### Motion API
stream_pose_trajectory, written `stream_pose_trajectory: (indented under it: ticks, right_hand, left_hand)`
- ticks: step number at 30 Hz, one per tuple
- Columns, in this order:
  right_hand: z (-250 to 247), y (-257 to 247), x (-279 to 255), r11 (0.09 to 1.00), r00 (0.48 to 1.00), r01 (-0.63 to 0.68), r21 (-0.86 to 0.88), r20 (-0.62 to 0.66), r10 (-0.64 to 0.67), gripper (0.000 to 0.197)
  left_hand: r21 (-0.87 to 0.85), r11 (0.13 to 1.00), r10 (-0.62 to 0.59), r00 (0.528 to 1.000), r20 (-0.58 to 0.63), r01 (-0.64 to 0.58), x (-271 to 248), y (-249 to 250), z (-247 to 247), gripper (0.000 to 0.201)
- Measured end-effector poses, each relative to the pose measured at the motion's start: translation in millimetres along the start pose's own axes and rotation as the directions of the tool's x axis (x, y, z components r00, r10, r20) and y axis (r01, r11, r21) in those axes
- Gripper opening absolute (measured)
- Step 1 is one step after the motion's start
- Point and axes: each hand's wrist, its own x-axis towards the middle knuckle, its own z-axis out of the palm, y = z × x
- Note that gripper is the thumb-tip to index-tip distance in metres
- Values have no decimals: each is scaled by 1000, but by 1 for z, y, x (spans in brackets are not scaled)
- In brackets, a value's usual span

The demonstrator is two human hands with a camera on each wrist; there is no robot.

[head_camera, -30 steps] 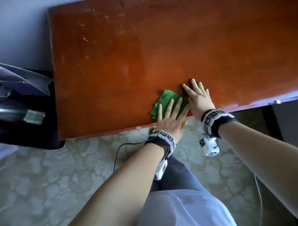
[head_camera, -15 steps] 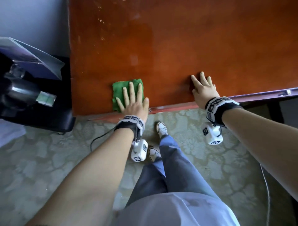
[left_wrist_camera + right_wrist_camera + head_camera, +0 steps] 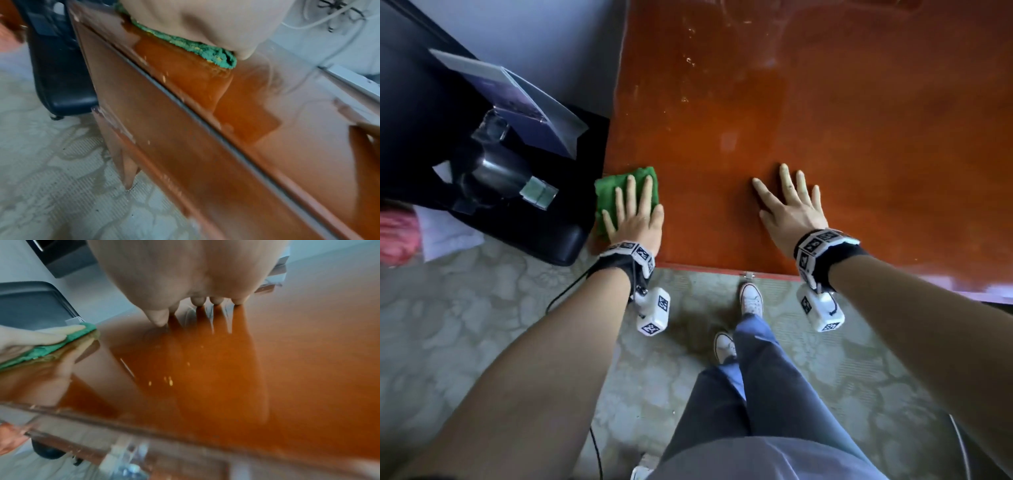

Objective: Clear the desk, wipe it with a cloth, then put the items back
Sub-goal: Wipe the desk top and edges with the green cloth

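A folded green cloth (image 3: pixel 608 192) lies at the near left corner of the reddish-brown desk (image 3: pixel 825 113). My left hand (image 3: pixel 635 212) presses flat on it with straight, spread fingers. In the left wrist view the cloth (image 3: pixel 197 47) shows under my palm, close to the desk's front edge. My right hand (image 3: pixel 789 205) rests flat on the bare desk top to the right, fingers spread, holding nothing. The right wrist view shows its fingertips (image 3: pixel 216 300) touching the glossy wood, with the cloth (image 3: pixel 53 347) at the left.
A black chair (image 3: pixel 524 219) stands against the desk's left side, carrying a clear plastic folder (image 3: pixel 517 102), a dark bottle (image 3: pixel 493 171) and other small items. A black cable (image 3: pixel 571 291) hangs from my left wrist. The floor has a pale patterned covering.
My left hand has slid the cloth leftward along the front edge, from beside the right hand to the desk's left corner. The right hand has stayed planted.
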Motion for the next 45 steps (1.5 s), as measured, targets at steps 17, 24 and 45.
stream_pose_trajectory:
  ticks: [17,24,45]
  right_hand:
    - [-39,-26,97,995,994,104,-7,35,-103,57]
    - [-43,-29,121,996,996,78,36,47,-80,55]
    - [-53,-27,133,990,989,-142,-8,37,142,61]
  left_hand:
    - [51,996,74,993,92,-79,5,42,5,63]
    - [-18,999,-31,999,37,32,124,33,-42,60]
    - [114,924,340,921,192,-365,225,92,-76,65]
